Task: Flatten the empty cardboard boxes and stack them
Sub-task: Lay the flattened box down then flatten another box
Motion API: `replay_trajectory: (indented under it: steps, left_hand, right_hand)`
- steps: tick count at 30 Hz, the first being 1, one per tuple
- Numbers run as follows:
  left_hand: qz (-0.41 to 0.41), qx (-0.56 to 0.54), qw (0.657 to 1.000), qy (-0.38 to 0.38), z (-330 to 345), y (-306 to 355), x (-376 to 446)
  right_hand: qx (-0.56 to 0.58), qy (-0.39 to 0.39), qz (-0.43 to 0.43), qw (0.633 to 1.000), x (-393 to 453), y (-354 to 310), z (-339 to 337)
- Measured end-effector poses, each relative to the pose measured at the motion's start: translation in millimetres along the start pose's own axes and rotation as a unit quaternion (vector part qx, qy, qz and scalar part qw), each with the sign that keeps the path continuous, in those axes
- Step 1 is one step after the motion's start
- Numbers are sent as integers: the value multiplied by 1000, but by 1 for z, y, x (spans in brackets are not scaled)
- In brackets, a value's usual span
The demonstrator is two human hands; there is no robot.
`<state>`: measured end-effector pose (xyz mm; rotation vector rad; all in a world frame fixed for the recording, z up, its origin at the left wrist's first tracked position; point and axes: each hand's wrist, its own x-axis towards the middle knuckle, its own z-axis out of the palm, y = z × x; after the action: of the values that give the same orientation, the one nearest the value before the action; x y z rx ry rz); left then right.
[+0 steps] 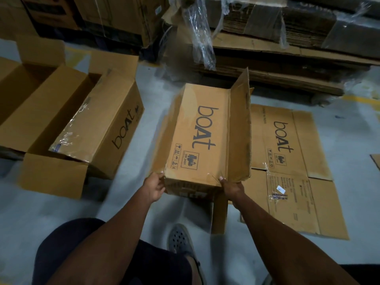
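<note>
A brown "boat" cardboard box [202, 130] is held up in front of me, its printed side facing up and one long flap [241, 124] standing up along its right side. My left hand [155, 187] grips its near left corner. My right hand [231, 187] grips its near right corner, thumb on top. A flattened "boat" box [287, 165] lies on the floor to the right, partly under the held one. An open, unflattened "boat" box [82, 128] stands on the floor to the left, flaps spread and loose tape inside.
Stacks of flat cardboard [277, 58] wrapped in torn clear plastic [201, 33] run along the back. More cartons [102, 15] stand at the back left. The floor [144, 83] is pale grey. My shoe [181, 241] is below the held box.
</note>
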<state>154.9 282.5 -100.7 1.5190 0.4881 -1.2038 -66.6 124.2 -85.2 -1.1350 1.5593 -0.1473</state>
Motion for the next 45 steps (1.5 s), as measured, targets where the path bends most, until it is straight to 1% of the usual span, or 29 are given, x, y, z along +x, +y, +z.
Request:
replay_trajectory:
  steps: [1,3,4,6,9,11,13,15,17,19,21,23,24,26,27,29,31,32,34,36,37,38,39,40,41,42,43,45]
  left_hand:
    - [26,-22,999,34,-1,-1,4]
    - [105,-52,987,109,1,-1,5]
    - [147,-61,978,133,4,-2,1]
    - [229,-36,961,148,9,-4,-10]
    - [343,89,928,112,14,-15,-22]
    - [397,169,901,56,15,-19,-22]
    - [444,229,866,-9,15,-20,-17]
    - [472,307,825,-40,15,-17,-12]
    - [455,405,792,-38,16,-13,-12]
    - [440,454,774,-28,14,-6,-8]
    - [465,426,776,-26,10,5,1]
    - [497,378,780,-34,9,18,12]
    - [499,374,781,-31,10,25,15]
    - [471,385,794,-22,14,39,20]
    - [446,390,805,-33,15,46,23]
    - [395,383,830,-93,12,59,32]
    - [358,334,859,-150,12,71,35]
    - [343,318,867,-169,14,75,37]
    - [303,324,875,-194,16,82,41]
    - [278,353,871,-200,19,82,50]
    - [286,383,860,-182,20,82,54]
    - [309,428,837,-142,20,84,59]
    - [343,483,801,-82,20,86,62]
    - [380,533,756,-19,21,87,63]
    - [410,565,715,28,22,88,62]
    - [431,580,690,46,24,88,59]
    - [439,588,678,41,25,87,57]
    - [435,590,680,-6,21,84,50]
  right_hand:
    - [1,-5,-4,1000,1,2,0]
    - [0,-11,-24,1000,-1,2,-2]
    - [-6,-11,-37,999,-3,3,-2]
    - [-15,-2,-58,998,-4,6,-4]
    - [-51,26,-100,993,-8,9,-4]
    - [-69,37,-116,990,-9,9,-6]
    - [-59,29,-110,992,-5,11,-9]
    - [-50,12,-91,995,2,16,-12]
    - [-39,11,-74,996,9,24,-12]
    - [-38,30,-84,995,3,23,-10]
    - [-57,58,-109,991,-3,21,-7]
    - [-71,89,-119,986,-5,20,0]
    - [-76,103,-121,984,-7,19,3]
    - [-98,119,-125,980,-6,23,8]
    - [-109,119,-125,979,-5,27,9]
    - [-130,114,-131,976,-3,33,7]
    - [-163,114,-154,968,3,40,4]
    - [-185,115,-170,961,6,42,2]
    - [-208,115,-195,952,10,44,-1]
    - [-206,107,-198,952,11,42,-2]
    - [-199,104,-192,955,12,41,-2]
    - [-187,102,-179,960,12,39,-2]
    - [-173,101,-166,966,14,37,-1]
    - [-162,99,-156,969,15,35,0]
    - [-160,99,-152,970,18,34,-1]
    - [-162,99,-150,970,19,32,-1]
    - [-165,100,-146,970,21,29,-2]
    - [-169,98,-137,971,21,26,-4]
